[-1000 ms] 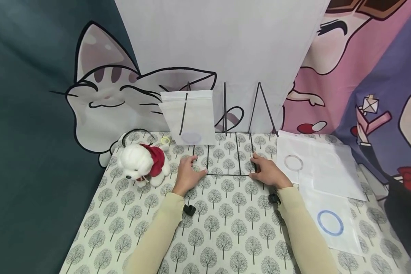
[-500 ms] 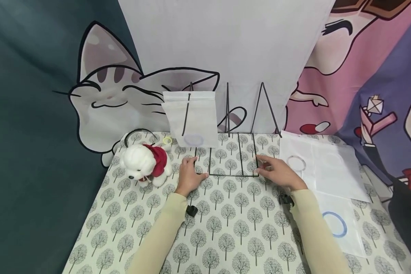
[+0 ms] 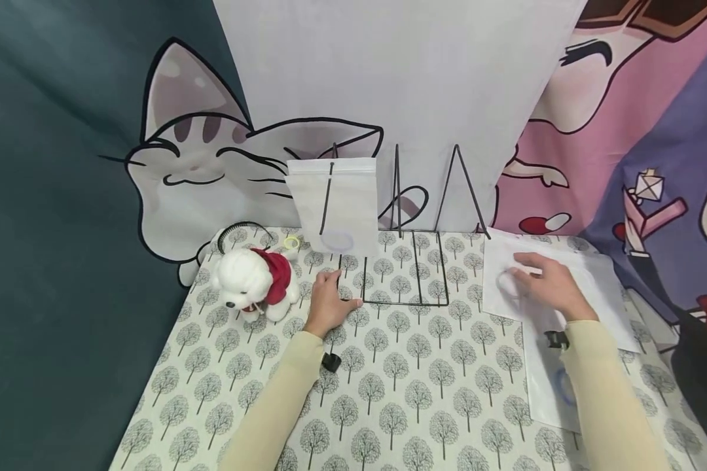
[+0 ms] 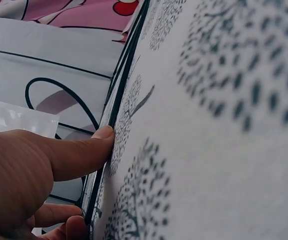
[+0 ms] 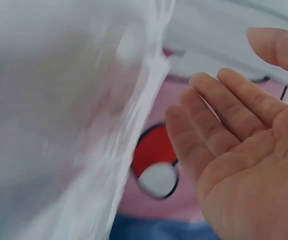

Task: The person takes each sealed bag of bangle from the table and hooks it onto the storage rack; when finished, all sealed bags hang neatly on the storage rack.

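Note:
A black wire rack with upright triangular dividers lies at the table's back edge. My left hand holds its front left corner. In the left wrist view, the thumb touches the rack bar and the other fingers curl close below. A translucent zip bag with a pale lilac ring stands in the rack's left slot. My right hand hovers over flat zip bags at the right, fingers relaxed and holding nothing. One bag shows a pale ring partly behind the fingers; a lower bag has a blue ring, partly covered.
A white plush dog in a red top stands left of the rack. Behind it lie a black toothed headband and a small yellow ring. A printed cloth backdrop hangs directly behind the table.
My right hand has let go of the rack's right side and moved right, over the flat bags. My left hand stays at the rack's corner. The view has shifted slightly.

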### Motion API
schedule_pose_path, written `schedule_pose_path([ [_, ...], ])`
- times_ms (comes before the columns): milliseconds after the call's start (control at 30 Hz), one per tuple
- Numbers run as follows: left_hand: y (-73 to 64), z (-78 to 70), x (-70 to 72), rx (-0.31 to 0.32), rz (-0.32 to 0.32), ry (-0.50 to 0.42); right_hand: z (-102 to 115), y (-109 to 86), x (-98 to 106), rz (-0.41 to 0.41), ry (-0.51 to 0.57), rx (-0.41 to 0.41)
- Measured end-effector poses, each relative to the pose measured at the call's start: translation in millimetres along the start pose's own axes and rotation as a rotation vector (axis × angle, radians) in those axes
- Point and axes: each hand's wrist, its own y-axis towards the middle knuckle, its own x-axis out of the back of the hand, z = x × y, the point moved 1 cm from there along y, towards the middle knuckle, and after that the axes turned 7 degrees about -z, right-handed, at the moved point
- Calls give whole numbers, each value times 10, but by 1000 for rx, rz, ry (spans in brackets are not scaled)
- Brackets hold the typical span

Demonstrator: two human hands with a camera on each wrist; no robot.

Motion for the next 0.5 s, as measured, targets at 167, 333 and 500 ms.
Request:
schedule_pose_path([
  [167, 10, -20, 19, 8, 0, 2, -387, 138, 231, -87, -61, -65],
  [333, -1, -8, 22, 2, 15, -2, -763, 219, 448, -112, -135, -128],
  [500, 3, 40, -13, -15, 24, 15, -1110, 252, 563, -70, -181, -229],
])
